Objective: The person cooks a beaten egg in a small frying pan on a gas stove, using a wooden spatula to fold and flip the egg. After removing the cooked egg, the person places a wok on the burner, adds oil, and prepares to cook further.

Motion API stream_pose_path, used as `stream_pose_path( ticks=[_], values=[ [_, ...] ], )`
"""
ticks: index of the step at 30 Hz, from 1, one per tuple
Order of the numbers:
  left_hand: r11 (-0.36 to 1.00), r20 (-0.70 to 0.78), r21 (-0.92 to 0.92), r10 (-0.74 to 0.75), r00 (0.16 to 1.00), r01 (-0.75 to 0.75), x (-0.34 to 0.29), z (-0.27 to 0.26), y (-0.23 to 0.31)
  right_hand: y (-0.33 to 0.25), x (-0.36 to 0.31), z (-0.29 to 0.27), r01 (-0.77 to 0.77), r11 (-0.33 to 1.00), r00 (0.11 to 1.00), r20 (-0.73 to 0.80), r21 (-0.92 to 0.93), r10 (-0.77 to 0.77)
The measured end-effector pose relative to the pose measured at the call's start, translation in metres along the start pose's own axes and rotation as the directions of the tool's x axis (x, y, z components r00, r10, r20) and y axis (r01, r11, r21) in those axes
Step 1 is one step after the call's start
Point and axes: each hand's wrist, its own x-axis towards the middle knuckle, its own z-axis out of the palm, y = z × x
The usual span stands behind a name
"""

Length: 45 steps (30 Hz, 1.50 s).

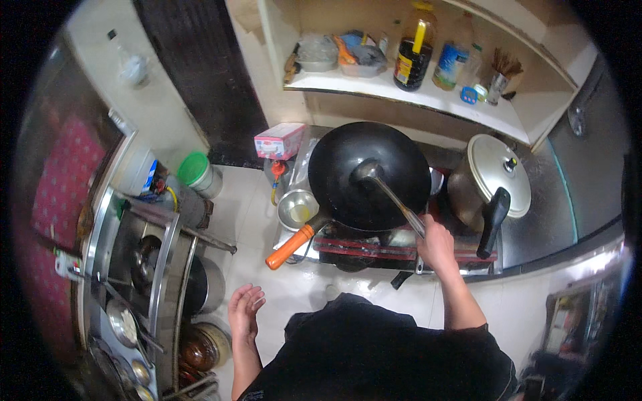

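A large black wok (348,144) sits on the gas stove (394,248), its orange wooden handle (289,246) pointing to the near left. Inside it rests the bowl of a metal ladle (394,196). My right hand (437,244) is closed round the ladle's handle at the wok's near right rim. My left hand (246,309) hangs in the air, off to the near left of the wok handle, with its fingers loosely bent and nothing in them. Just left of the wok stands a small metal bowl (287,212) with a little yellowish stuff inside.
A pressure cooker (491,167) with a black handle stands right of the wok. Behind are a pink box (281,139) and a white shelf (408,98) bearing bottles and containers. To the left are a metal rack (164,267) with pans and a green-lidded bucket (194,170).
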Motion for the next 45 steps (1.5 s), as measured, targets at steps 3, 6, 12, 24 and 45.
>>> stream_pose_path(
  ticks=[3,6,12,24,45],
  values=[
    [0.993,0.102,0.114,-0.033,0.994,0.021,0.043,0.019,0.029,-0.011,0.006,-0.008,0.013,0.998,0.996,-0.086,0.054,-0.009],
    [0.985,0.385,0.152,-0.133,0.913,0.079,0.077,0.045,0.05,-0.012,0.001,-0.018,-0.048,0.928,0.995,-0.068,0.369,0.078],
    [0.742,0.715,0.394,-0.618,0.326,0.543,0.141,0.093,0.058,-0.041,-0.071,-0.007,-0.042,0.466,0.983,-0.048,0.884,0.179],
    [0.652,0.61,0.665,-0.755,0.239,0.363,0.145,0.117,0.056,-0.098,-0.118,0.058,-0.138,0.055,0.879,0.096,0.989,0.466],
    [0.469,0.68,-0.722,0.345,0.647,0.509,0.088,-0.131,0.165,-0.218,-0.055,0.028,-0.153,0.168,0.973,0.178,0.974,-0.144]
  ],
)
